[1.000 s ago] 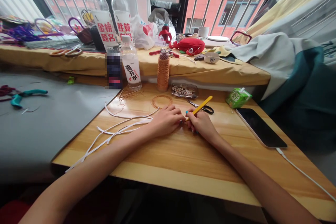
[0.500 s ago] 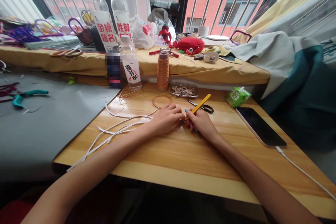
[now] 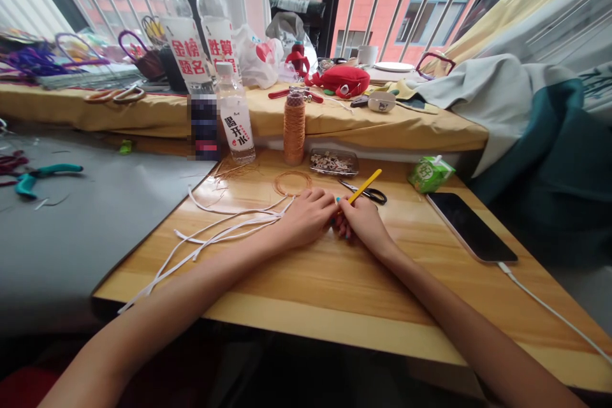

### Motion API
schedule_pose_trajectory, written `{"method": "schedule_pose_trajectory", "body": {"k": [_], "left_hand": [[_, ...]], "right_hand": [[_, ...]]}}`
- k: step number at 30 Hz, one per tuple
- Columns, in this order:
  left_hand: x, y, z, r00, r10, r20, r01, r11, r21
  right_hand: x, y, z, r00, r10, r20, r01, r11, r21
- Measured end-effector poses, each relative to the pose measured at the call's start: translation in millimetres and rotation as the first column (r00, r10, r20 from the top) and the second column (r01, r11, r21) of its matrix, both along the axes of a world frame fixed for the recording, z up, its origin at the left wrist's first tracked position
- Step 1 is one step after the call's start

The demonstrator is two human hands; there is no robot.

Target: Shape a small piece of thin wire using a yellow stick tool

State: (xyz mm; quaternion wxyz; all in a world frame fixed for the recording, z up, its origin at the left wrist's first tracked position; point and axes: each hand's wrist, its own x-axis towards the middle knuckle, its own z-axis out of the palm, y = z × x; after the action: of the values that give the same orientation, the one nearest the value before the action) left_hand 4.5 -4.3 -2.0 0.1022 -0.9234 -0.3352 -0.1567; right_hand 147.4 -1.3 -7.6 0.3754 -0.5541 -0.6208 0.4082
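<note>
My right hand (image 3: 361,220) is closed around a slim yellow stick-like tool (image 3: 367,185). Its upper end points up and to the right, while the lower end is hidden among my fingers. My left hand (image 3: 310,213) meets it, fingers curled and closed; what they pinch is too small and covered to make out. White cords (image 3: 229,230) trail over the table from beside my left hand toward the lower left. Just behind that hand lies a coil of thin orange thread (image 3: 282,189). Black-handled scissors (image 3: 375,194) rest behind my right hand.
On the wooden table (image 3: 306,293) stand an orange thread spool (image 3: 294,131), a water bottle (image 3: 236,121), a clear box of small pieces (image 3: 333,162) and a green drink carton (image 3: 430,173). A phone (image 3: 471,226) lies right, its cable attached. Teal-handled pliers (image 3: 48,175) lie left.
The view has shifted slightly, so everything sits a little further left. Both hands stay together, with the yellow tool still in my right hand and only small finger movements.
</note>
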Motion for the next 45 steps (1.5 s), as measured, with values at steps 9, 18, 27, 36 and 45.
{"method": "schedule_pose_trajectory", "body": {"k": [9,18,27,36,45], "left_hand": [[12,0,-5.5,0.992,0.085,-0.090,-0.081,0.996,0.046],[-2,5,-2.2,0.978,0.098,0.182,-0.053,0.970,-0.237],[-24,20,2.0,0.946,0.171,0.276,-0.067,0.935,-0.347],[-18,8,-1.3,0.967,0.123,0.222,-0.075,0.974,-0.212],[-14,4,-3.6,0.961,0.040,0.274,-0.004,0.991,-0.134]], "right_hand": [[-5,-3,0.9,0.993,-0.104,-0.053,0.102,0.994,-0.041],[-3,-13,6.2,0.982,-0.056,0.179,0.007,0.964,0.267],[12,-10,8.7,0.961,0.021,0.276,-0.141,0.894,0.424],[18,0,14.1,0.990,-0.056,0.132,0.016,0.958,0.285],[14,-5,21.2,0.998,0.012,-0.062,0.006,0.957,0.289]]}}
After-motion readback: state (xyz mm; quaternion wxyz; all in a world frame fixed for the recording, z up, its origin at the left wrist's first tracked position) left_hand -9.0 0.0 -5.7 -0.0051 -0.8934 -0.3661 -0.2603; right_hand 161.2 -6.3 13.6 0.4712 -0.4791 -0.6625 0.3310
